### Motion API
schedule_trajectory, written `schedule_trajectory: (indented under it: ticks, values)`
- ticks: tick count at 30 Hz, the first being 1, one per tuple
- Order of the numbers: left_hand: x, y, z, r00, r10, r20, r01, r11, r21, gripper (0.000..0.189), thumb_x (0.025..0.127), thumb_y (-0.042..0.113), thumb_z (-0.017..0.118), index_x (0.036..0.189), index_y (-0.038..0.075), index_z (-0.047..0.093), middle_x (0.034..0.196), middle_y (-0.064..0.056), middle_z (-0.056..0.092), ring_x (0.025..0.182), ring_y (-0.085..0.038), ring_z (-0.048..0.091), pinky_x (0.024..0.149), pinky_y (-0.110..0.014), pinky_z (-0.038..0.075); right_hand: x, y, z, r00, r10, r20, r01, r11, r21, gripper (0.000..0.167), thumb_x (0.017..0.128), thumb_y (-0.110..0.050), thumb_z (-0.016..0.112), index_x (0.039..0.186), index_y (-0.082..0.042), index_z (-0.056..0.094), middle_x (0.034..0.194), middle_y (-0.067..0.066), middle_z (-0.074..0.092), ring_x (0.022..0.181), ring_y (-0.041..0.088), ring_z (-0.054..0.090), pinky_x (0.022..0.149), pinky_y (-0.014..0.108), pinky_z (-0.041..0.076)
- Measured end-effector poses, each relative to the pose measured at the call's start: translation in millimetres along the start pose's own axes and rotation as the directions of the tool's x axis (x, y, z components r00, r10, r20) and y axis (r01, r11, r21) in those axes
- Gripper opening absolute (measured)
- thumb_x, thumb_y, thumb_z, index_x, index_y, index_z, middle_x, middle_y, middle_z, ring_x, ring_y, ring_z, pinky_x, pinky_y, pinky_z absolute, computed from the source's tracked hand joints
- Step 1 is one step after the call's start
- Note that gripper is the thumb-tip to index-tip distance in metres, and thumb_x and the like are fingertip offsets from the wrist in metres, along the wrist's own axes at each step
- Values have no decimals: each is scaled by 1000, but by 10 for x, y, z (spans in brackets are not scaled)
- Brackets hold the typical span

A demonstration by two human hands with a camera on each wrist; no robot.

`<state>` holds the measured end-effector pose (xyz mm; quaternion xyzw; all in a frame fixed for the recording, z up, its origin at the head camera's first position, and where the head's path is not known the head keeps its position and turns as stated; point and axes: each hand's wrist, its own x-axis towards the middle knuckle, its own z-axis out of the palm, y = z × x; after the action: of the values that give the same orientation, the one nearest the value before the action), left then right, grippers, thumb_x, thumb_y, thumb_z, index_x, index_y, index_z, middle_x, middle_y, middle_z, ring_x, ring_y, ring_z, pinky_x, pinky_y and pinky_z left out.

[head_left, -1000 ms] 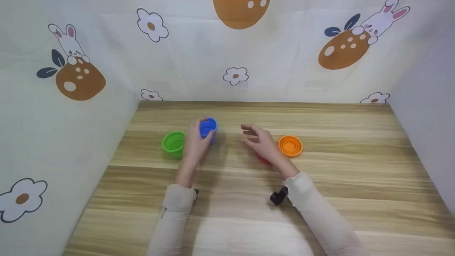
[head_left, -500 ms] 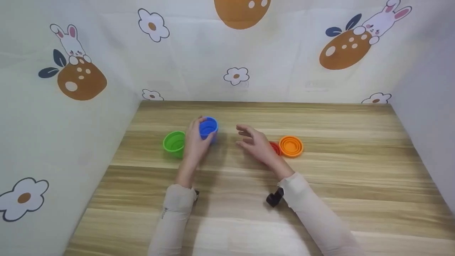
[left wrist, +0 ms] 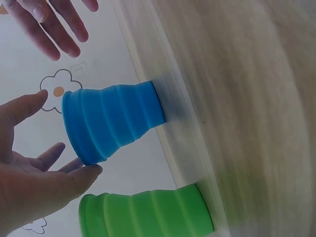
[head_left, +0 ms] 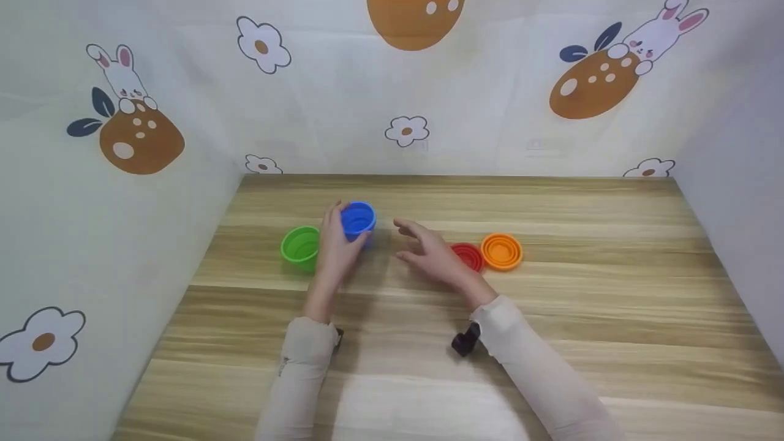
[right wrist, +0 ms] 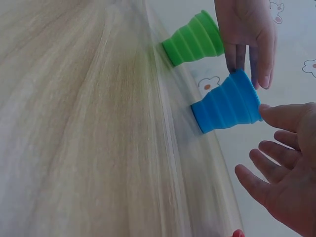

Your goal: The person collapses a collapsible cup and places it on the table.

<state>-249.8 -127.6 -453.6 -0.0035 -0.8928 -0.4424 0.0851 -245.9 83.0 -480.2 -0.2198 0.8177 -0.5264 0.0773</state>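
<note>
The blue, ribbed, rubbery-looking tapered cup (head_left: 360,218) stands upright on the wood-grain tabletop (head_left: 398,318) and serves as the reference position. The left hand (head_left: 337,245) is placed around the upper left side of the blue cup; its fingers are relaxed and lie against the rim, while the thumb stands away from the rim in the left wrist view. The right hand (head_left: 432,254) is to the right of the blue cup and apart from it, fingers extended, thumb separated, grasping nothing.

The blue cup is extended, wide mouth upward, with its stepped interior visible. The green, ribbed, tapered cup (head_left: 300,247), also extended and upright, is left of the blue cup. The red, round, collapsed cup (head_left: 469,257) and the orange, round, collapsed cup (head_left: 501,252) lie well right of the blue cup, side by side; both show concentric rings. The right forearm partly covers the red cup.
</note>
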Motion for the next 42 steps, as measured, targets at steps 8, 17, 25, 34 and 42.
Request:
schedule_trajectory:
  ticks: [8,17,25,34,42]
  values:
    - [-14,0,-19,998,-49,32,50,998,-27,74,89,10,72,150,0,31,159,-23,29,148,-39,30,125,-51,24,37,-31,63,999,-14,48,15,1000,-26,68,95,-11,67,154,-10,35,159,10,39,146,29,39,120,47,35]
    - [-24,-23,-2,997,-69,35,71,995,-70,78,89,7,71,152,1,26,155,-23,34,147,-38,32,124,-51,25,60,-46,123,994,-15,105,20,999,-42,71,95,-14,66,157,-14,30,162,7,35,150,25,33,123,45,30]
    - [-13,-19,5,997,-70,10,71,994,-79,77,87,4,71,150,-1,27,153,-25,36,146,-38,33,124,-49,26,84,-65,155,990,-58,131,68,995,-71,73,95,-13,66,158,-12,27,163,8,31,151,27,29,125,45,25]
    - [-3,-23,28,998,-70,3,71,995,-72,73,89,1,69,149,-2,28,153,-26,36,146,-38,33,125,-48,25,111,-77,178,986,-77,151,89,993,-78,75,95,-13,66,158,-13,26,164,8,29,152,28,28,126,45,23]
    - [-9,-20,16,997,-78,7,78,994,-70,70,91,3,67,149,-2,28,155,-24,36,147,-36,32,125,-47,24,102,-73,190,986,-66,151,77,995,-69,75,95,-14,66,158,-14,26,165,7,28,152,27,28,126,46,24]
